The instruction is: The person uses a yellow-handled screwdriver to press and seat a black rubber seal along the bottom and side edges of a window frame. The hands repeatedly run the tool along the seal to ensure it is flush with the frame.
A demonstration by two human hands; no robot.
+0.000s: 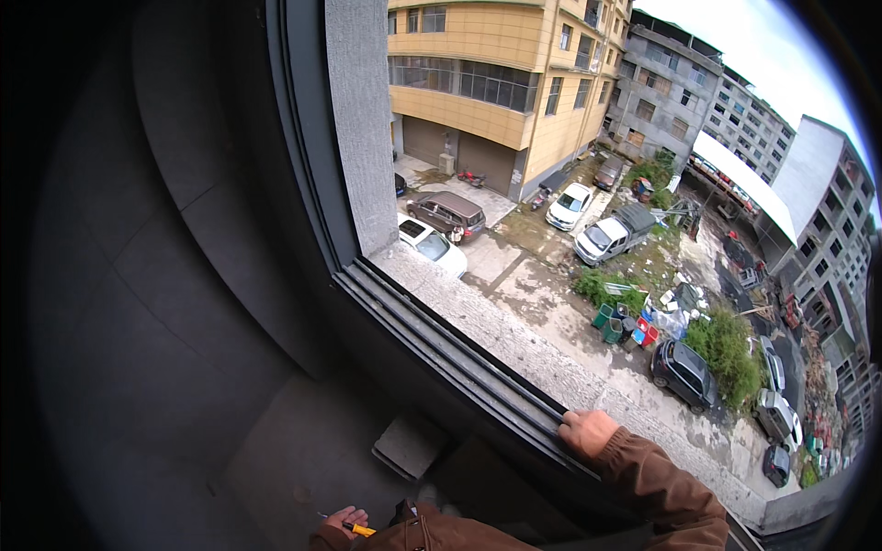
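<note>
Low in the picture, my left hand (346,520) holds what looks like a screwdriver with a yellow and black handle (361,530). Its thin tip points off to the left, and the fingers are partly curled with the palm showing. On the right, my right hand (588,432) grips the dark window frame (459,367), its fingers bent over the bottom track. A brown sleeve covers that forearm, which lies across the rough concrete sill (514,332). The fingertips of the right hand are hidden behind the edge of the track.
A grey slab-like block (411,447) is on the dim floor below the window. The upright frame (308,138) meets a grey concrete wall edge (361,129). Outside, far below, are parked cars (608,234), bins (609,323), bushes (724,347) and a yellow building (478,106).
</note>
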